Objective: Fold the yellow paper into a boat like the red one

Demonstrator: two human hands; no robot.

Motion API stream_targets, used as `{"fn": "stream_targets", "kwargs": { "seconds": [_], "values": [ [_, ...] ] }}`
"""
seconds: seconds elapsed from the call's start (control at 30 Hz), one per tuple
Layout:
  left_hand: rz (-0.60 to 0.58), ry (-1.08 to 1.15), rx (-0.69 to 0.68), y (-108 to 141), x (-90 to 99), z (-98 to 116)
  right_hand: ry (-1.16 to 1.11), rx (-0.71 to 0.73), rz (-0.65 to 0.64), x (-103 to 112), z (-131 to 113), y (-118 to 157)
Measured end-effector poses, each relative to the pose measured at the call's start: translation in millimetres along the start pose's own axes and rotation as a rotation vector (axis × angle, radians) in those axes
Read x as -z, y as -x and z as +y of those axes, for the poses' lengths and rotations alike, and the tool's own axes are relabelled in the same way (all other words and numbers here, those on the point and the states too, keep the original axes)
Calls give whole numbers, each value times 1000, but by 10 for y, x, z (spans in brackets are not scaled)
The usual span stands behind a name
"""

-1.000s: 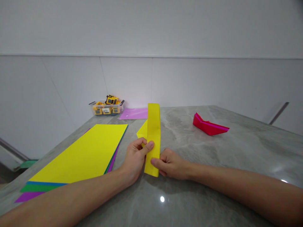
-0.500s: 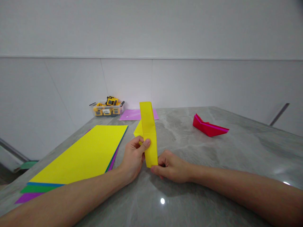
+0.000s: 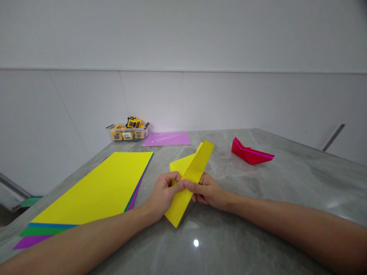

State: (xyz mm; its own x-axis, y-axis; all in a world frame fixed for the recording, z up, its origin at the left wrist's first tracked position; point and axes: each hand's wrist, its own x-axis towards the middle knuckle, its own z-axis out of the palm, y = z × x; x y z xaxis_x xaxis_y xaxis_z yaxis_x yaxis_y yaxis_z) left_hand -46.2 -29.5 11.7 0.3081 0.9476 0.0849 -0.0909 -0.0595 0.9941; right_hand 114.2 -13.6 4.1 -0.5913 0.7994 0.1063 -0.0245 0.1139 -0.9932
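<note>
A folded piece of yellow paper (image 3: 197,165) is held tilted above the grey table, its upper end leaning right and its lower corner pointing down toward me. A wider flap shows behind it on the left. My left hand (image 3: 164,193) is closed on its left side, thumb on the front face. From the right, my right hand (image 3: 209,192) pinches the middle, its thumb tip meeting the left thumb. The fingers behind the paper are partly hidden.
Left of my hands lies a stack of coloured sheets (image 3: 97,187), yellow on top. A red folded paper boat (image 3: 252,153) sits at the right. By the wall are a clear bin (image 3: 127,133) of yellow toy vehicles and a pink sheet (image 3: 166,139) on the marbled table (image 3: 229,244).
The folded yellow paper has turned from nearly upright to leaning right. My right hand has moved up from its bottom corner to its middle, beside my left thumb.
</note>
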Motion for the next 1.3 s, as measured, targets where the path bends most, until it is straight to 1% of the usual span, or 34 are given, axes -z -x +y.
{"fn": "stream_targets", "kwargs": {
  "seconds": [0.07, 0.23, 0.3, 0.43, 0.5, 0.63, 0.77, 0.97, 1.07, 1.2, 1.3],
  "values": [
    [4, 14, 11, -7, 3, 5, -1, -17, -12, 14, -5, -6],
    [-14, 76, 66, -23, 53, -3, 85, 53, -10, 97, 2, -5],
    [-25, 82, 86, -35, 79, -8, 104, 42, -21, 128, -2, -6],
    [-61, 60, 80, -49, 108, 5, 48, 6, -37, 141, -9, -16],
    [-78, 38, 81, -48, 117, 23, 9, 31, -16, 143, -1, -29],
    [-130, 13, 126, -53, 156, 47, -27, 73, 31, 176, 22, -61],
    [-172, -3, 141, -76, 209, 37, -35, 51, -9, 208, 26, -80],
    [-193, 30, 153, -103, 267, 0, -28, 104, -64, 298, 43, -84],
    [-213, 23, 151, -123, 286, -3, -54, 94, -88, 327, 57, -82],
    [-213, 8, 146, -130, 269, 10, -145, 31, -34, 300, 69, -90],
    [-195, -6, 129, -123, 249, 12, -125, 60, 17, 285, 86, -105]
  ]
}}
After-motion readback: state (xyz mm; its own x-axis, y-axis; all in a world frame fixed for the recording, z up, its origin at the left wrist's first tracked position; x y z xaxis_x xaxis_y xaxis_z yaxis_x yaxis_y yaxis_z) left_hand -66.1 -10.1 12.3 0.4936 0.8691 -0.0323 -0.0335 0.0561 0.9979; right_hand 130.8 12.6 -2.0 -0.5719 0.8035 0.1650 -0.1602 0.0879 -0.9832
